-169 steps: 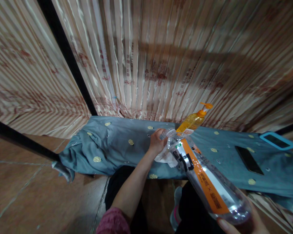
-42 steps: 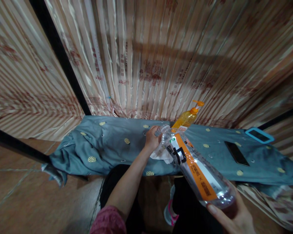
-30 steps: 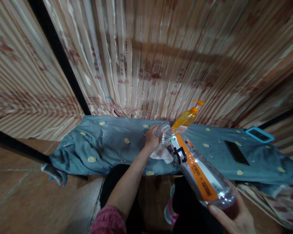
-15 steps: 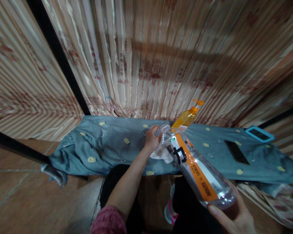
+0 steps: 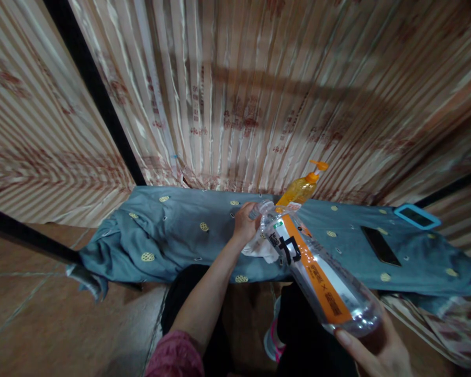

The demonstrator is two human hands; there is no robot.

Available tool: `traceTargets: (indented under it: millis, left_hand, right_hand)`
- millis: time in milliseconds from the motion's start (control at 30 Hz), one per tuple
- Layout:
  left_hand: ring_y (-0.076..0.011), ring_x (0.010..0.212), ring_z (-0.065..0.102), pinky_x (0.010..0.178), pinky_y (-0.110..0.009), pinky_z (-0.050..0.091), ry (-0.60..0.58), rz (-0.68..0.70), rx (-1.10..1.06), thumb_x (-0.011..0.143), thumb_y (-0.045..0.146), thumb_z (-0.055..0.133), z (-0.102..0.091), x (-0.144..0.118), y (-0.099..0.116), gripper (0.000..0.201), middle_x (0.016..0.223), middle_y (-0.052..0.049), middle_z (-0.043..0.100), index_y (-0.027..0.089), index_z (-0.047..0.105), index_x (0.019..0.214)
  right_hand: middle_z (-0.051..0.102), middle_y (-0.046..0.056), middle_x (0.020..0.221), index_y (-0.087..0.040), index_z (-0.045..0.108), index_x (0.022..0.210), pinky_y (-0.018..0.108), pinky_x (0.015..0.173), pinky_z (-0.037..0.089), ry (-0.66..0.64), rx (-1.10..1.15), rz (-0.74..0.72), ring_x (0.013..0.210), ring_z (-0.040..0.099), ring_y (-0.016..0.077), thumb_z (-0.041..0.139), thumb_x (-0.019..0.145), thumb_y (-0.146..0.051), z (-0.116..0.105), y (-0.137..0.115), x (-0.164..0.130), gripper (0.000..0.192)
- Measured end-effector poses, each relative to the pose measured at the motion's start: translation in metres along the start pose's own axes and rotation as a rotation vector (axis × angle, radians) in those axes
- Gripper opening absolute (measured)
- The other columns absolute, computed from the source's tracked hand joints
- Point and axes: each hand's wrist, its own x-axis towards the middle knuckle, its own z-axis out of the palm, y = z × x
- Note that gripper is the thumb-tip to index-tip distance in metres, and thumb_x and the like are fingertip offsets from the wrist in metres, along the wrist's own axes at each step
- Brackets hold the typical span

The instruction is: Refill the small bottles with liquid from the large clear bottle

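A large clear plastic bottle (image 5: 312,267) with an orange and white label lies slanted across the view, its neck toward the upper left. My right hand (image 5: 384,345) holds it by the base at the lower right, thumb on the near side. My left hand (image 5: 245,222) is closed round the clear plastic at the neck end; the fingertips are partly hidden. Below that hand a crumpled white cloth (image 5: 261,248) rests on the covered bench. Just behind the neck stands a pump bottle (image 5: 298,191) with yellow-orange liquid and an orange pump top.
A grey-blue cloth with yellow pineapple prints covers the long bench (image 5: 180,230). To the right lie a dark phone (image 5: 380,246) and a blue-framed object (image 5: 418,216). Striped curtain (image 5: 243,104) hangs behind, with a black post (image 5: 98,94) at left.
Almost nothing differs. The large bottle and both hands keep practically the same place and tilt.
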Motion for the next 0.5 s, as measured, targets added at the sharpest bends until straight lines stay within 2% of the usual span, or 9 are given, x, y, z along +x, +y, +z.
traceTargets:
  millis: [100, 167, 300, 500]
  left_hand:
    - [-0.0195, 0.080, 0.061, 0.075, -0.029, 0.046, 0.003, -0.001, -0.001, 0.079, 0.029, 0.068, 0.000, 0.000, 0.000, 0.015, 0.085, -0.005, 0.068, 0.015, 0.068, 0.083]
    - [-0.0193, 0.080, 0.061, 0.075, -0.029, 0.046, 0.002, -0.001, -0.001, 0.079, 0.030, 0.068, -0.001, 0.000, 0.000, 0.015, 0.086, -0.005, 0.068, 0.016, 0.068, 0.083]
    - [-0.0190, 0.079, 0.061, 0.074, -0.029, 0.046, 0.009, 0.007, -0.007, 0.079, 0.032, 0.068, 0.000, 0.000, 0.000, 0.017, 0.084, -0.005, 0.068, 0.016, 0.068, 0.083]
    - [-0.0188, 0.080, 0.061, 0.075, -0.028, 0.047, 0.009, -0.006, -0.002, 0.080, 0.031, 0.067, 0.000, 0.000, 0.001, 0.014, 0.084, -0.004, 0.068, 0.016, 0.068, 0.082]
  right_hand:
    - [0.052, 0.017, 0.136, -0.018, 0.044, 0.132, 0.053, 0.110, 0.032, -0.012, 0.026, 0.002, 0.126, 0.047, 0.0393, 0.078, 0.055, -0.055, 0.003, -0.004, -0.002, 0.092]
    - [0.056, 0.015, 0.132, -0.019, 0.045, 0.131, 0.052, 0.107, 0.036, -0.012, 0.014, 0.008, 0.122, 0.052, 0.0384, 0.078, 0.055, -0.053, 0.002, -0.003, -0.002, 0.090]
    - [0.066, 0.010, 0.120, -0.022, 0.050, 0.124, 0.041, 0.095, 0.050, -0.007, -0.016, 0.008, 0.111, 0.061, 0.0343, 0.079, 0.053, -0.052, -0.007, 0.010, 0.004, 0.082]
    - [0.072, 0.008, 0.110, -0.022, 0.053, 0.120, 0.034, 0.086, 0.057, -0.037, -0.053, 0.014, 0.101, 0.068, 0.0309, 0.084, 0.048, -0.051, -0.018, 0.031, 0.017, 0.083]
